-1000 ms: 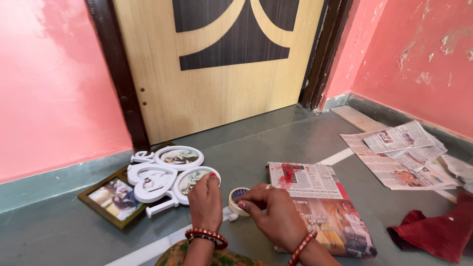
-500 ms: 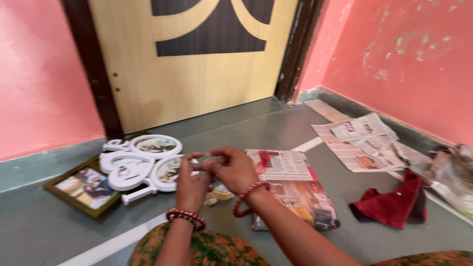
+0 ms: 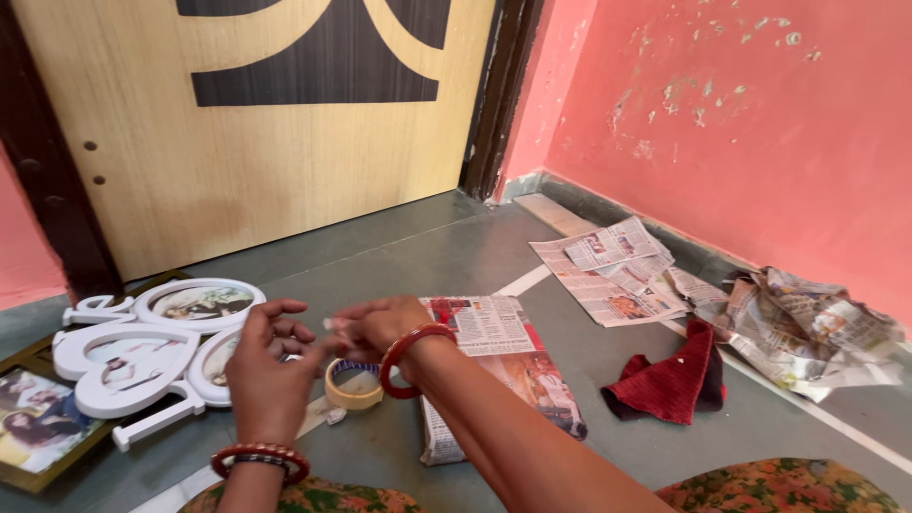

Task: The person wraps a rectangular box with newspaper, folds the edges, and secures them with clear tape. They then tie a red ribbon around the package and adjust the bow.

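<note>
My right hand (image 3: 375,328) is raised above the floor and pinches a small pale piece of tape (image 3: 330,324) between its fingertips. My left hand (image 3: 266,366) hovers just left of that piece, fingers loosely curled and apart, with nothing visibly in them. Below both hands a beige tape roll (image 3: 353,388) lies flat on the grey floor. A flat package wrapped in newspaper (image 3: 503,366) lies just right of the roll, partly hidden under my right forearm.
A white multi-photo frame (image 3: 133,351) rests on a brown picture frame (image 3: 33,432) at the left. Loose newspaper sheets (image 3: 608,271), crumpled newspaper (image 3: 807,323) and a red cloth (image 3: 670,380) lie to the right. A wooden door (image 3: 256,142) and pink walls stand behind.
Both hands lifted off the tape roll, which now lies on the floor. A short piece of tape came away with them. The camera swung to the right, bringing the crumpled newspaper into view.
</note>
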